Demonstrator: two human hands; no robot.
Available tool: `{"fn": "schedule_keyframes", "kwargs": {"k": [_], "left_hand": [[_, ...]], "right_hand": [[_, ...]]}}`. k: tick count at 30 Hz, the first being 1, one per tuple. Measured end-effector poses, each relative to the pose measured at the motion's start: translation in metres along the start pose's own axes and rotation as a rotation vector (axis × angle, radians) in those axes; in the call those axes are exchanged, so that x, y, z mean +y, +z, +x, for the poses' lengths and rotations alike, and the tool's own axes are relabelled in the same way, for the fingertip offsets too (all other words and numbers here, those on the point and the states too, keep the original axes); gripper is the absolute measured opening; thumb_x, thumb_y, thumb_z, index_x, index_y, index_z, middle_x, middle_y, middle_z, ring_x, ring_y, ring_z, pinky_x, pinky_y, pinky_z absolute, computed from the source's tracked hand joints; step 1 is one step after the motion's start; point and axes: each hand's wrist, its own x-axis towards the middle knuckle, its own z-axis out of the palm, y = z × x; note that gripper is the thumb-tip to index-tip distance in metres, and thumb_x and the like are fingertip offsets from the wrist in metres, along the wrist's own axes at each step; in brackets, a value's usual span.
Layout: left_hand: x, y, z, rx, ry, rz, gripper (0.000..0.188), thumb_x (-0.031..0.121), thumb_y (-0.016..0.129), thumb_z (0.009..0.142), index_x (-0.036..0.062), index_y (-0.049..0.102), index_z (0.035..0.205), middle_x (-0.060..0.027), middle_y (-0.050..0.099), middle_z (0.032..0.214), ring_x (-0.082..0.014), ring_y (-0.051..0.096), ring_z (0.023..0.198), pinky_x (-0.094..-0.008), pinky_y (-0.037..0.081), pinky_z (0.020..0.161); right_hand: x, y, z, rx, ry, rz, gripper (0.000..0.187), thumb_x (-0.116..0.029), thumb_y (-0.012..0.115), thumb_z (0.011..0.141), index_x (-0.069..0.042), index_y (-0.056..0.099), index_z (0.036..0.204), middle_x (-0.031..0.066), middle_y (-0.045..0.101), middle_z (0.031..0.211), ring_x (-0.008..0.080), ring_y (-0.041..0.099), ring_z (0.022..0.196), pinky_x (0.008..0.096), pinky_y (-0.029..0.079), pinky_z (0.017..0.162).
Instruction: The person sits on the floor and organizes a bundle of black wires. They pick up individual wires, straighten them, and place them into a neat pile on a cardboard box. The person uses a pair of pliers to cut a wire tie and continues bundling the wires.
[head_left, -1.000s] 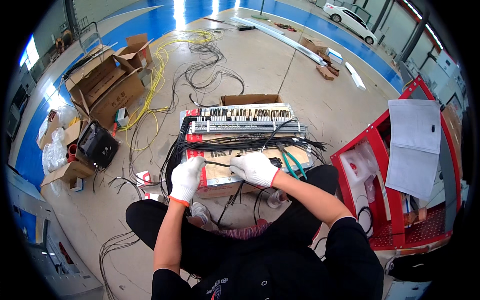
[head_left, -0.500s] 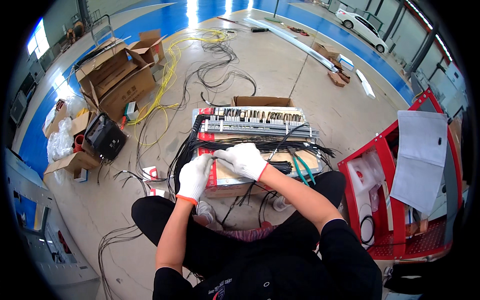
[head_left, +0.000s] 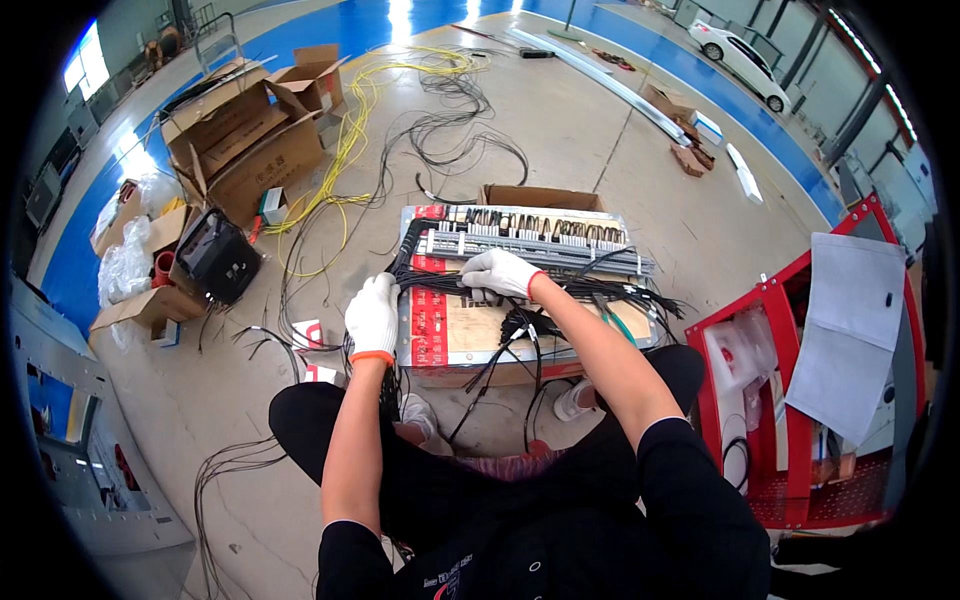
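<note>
A thick bundle of black cables (head_left: 432, 280) runs across the boxed panel in front of me and bends down at its left end. My left hand (head_left: 373, 315), in a white glove, closes on the cables at that bend. Further right, my right hand (head_left: 500, 274), gloved too, has its fingers curled over the bundle. Below it, a cluster of black cable ends (head_left: 524, 324) lies on the panel, with strands hanging over the front edge. Green-handled pliers (head_left: 619, 322) lie right of it, partly covered by my right forearm. Behind the bundle sits a grey slotted rail with a terminal row (head_left: 540, 249).
Yellow cable (head_left: 352, 130) and thin black wires sprawl over the floor ahead. Open cardboard boxes (head_left: 250, 150) and a black case (head_left: 218, 255) stand to the left. At the right is a red metal frame (head_left: 785, 330) with grey sheets draped on it.
My hands have moved apart: the right up onto the cable bundle, the left slightly up at the bend. Cable strands now drape over the panel's front edge. The whole view has shifted a little.
</note>
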Motion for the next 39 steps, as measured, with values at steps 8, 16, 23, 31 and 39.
{"fn": "schedule_keyframes", "kwargs": {"k": [8, 16, 23, 31, 39], "left_hand": [[0.009, 0.006, 0.004, 0.007, 0.111, 0.002, 0.026, 0.025, 0.066, 0.088, 0.0162, 0.059, 0.111, -0.0087, 0.063, 0.097, -0.0307, 0.064, 0.091, -0.045, 0.052, 0.077], [0.015, -0.007, 0.006, 0.023, 0.142, 0.06, 0.021, 0.029, 0.062, 0.091, 0.0229, 0.067, 0.11, -0.0059, 0.063, 0.093, -0.0291, 0.064, 0.089, -0.0444, 0.052, 0.075], [0.045, -0.052, -0.011, 0.149, 0.33, 0.032, 0.011, 0.022, 0.064, 0.088, 0.0139, 0.064, 0.096, -0.0067, 0.061, 0.085, -0.0291, 0.063, 0.08, -0.0416, 0.052, 0.067], [0.052, -0.067, -0.025, 0.311, 0.255, 0.023, 0.009, 0.02, 0.063, 0.09, 0.0112, 0.064, 0.092, -0.009, 0.066, 0.077, -0.0307, 0.065, 0.069, -0.0424, 0.051, 0.061], [0.056, -0.054, -0.037, 0.334, 0.007, -0.197, 0.015, 0.021, 0.059, 0.095, 0.0076, 0.065, 0.093, -0.017, 0.065, 0.073, -0.0367, 0.065, 0.067, -0.0456, 0.049, 0.059]], "right_hand": [[0.006, 0.005, 0.0, 0.051, 0.043, 0.038, 0.027, -0.022, 0.061, 0.093, -0.004, 0.072, 0.11, 0.0032, 0.068, 0.074, 0.0095, 0.058, 0.056, 0.0277, 0.049, 0.048], [-0.003, 0.004, -0.015, 0.144, -0.143, -0.136, 0.028, -0.022, 0.06, 0.094, -0.004, 0.071, 0.112, 0.0079, 0.07, 0.075, 0.012, 0.063, 0.06, 0.029, 0.052, 0.058], [-0.05, 0.018, -0.047, 0.237, -0.509, -0.38, 0.025, -0.024, 0.06, 0.092, -0.01, 0.071, 0.109, 0.0187, 0.071, 0.089, 0.0373, 0.068, 0.081, 0.0436, 0.055, 0.076], [-0.07, 0.055, -0.056, 0.505, -0.66, -0.638, 0.027, -0.026, 0.056, 0.096, -0.015, 0.066, 0.118, 0.0148, 0.069, 0.079, 0.0334, 0.068, 0.071, 0.0451, 0.054, 0.063], [-0.079, 0.102, -0.062, 0.562, -0.48, -0.75, 0.049, -0.016, 0.056, 0.091, -0.007, 0.05, 0.139, 0.0131, 0.067, 0.077, 0.0316, 0.067, 0.064, 0.0426, 0.054, 0.059]]}}
